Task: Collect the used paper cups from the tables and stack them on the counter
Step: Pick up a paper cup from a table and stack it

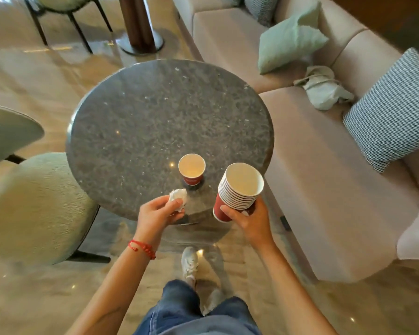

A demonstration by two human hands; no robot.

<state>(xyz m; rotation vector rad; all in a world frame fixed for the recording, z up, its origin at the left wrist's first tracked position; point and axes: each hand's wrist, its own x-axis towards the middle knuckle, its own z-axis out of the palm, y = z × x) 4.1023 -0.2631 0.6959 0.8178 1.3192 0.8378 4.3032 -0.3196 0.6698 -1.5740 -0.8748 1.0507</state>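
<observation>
A single red paper cup (pixel 191 169) with a white inside stands upright near the front edge of the round dark stone table (pixel 155 112). My right hand (pixel 249 220) grips a tilted stack of several red paper cups (pixel 237 189) just right of that cup, over the table's edge. My left hand (pixel 159 213) pinches a crumpled white tissue (pixel 178 198) above the table's front edge, a little left of and below the single cup.
A beige sofa (pixel 312 153) runs along the right with a mint cushion (pixel 290 39), a checked cushion (pixel 392 110) and a crumpled cloth bag (pixel 322 89). A pale green chair (pixel 32 209) stands left of the table. A wooden pillar base (pixel 140 42) is behind.
</observation>
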